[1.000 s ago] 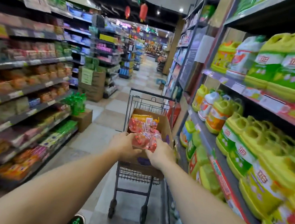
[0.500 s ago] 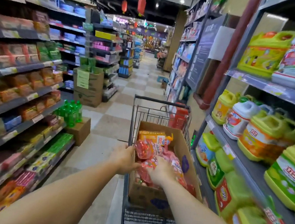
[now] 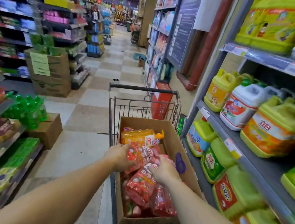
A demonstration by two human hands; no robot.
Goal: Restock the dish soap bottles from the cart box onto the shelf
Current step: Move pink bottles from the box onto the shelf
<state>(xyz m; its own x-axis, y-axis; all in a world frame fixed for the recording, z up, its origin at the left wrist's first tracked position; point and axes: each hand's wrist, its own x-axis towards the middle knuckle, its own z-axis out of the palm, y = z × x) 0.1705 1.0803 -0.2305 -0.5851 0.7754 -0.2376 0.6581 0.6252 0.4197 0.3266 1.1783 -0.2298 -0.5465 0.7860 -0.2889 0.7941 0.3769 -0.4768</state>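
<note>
Soap bottles (image 3: 141, 185), red and film-wrapped, lie in the cart box (image 3: 188, 170). Left hand (image 3: 118, 156) grips one bottle's side; right hand (image 3: 165, 171) rests on another, grip unclear. Expect liquid weight and slick film. Grasp the waist, not the nozzle.
</note>
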